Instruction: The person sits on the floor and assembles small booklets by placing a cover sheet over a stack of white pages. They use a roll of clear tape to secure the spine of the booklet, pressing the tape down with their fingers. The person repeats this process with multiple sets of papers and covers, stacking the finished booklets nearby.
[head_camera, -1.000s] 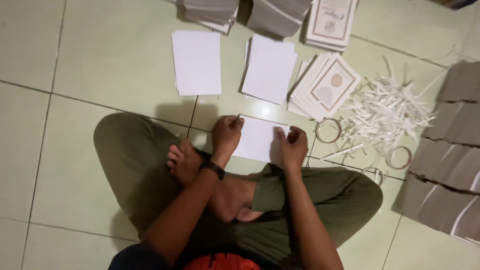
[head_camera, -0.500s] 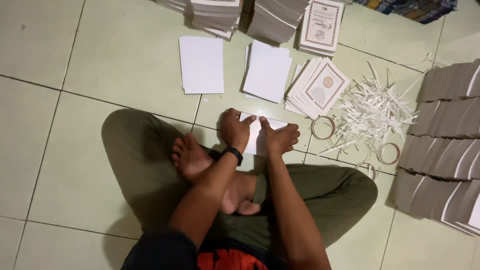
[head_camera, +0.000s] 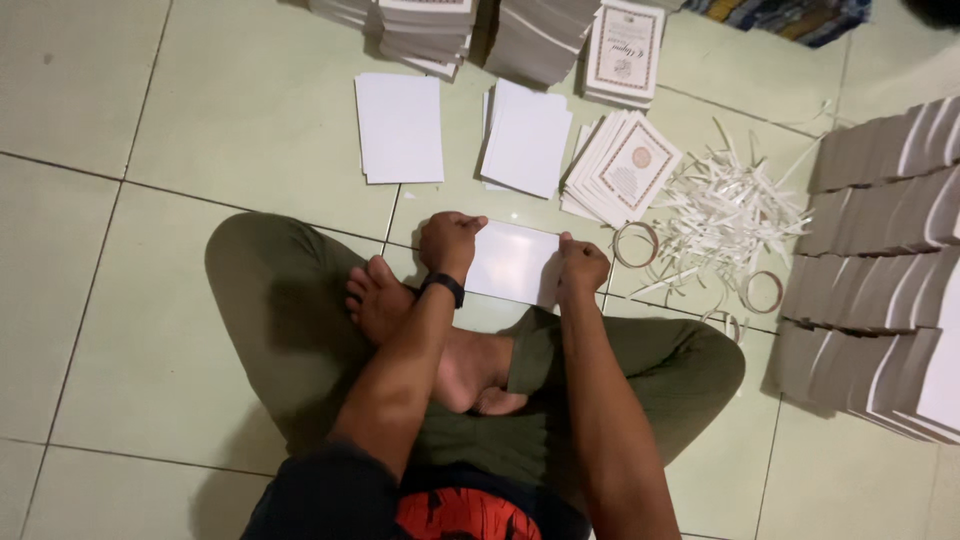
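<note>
Pale green tiled floor, seen from above; person seated cross-legged, olive trousers, bare feet. White sheet lies flat on floor just in front of the shins, betw. both hands. Left hand, black wristband, fingers curled down on the sheet's left edge, pressing it; grip closed on that edge. Right hand curled on the sheet's right edge, likewise clamped on it. Beyond the sheet: two white piles, left pile and mid pile, apart from each other. Fanned printed cards w/ ornate borders lie just right of mid pile; one more printed stack farther back. Paper strips heaped to the right, w/ tape rings beside and partly under them. Grey-brown stacks in rows along right edge. Further stacks at top edge, partly cut off.
</note>
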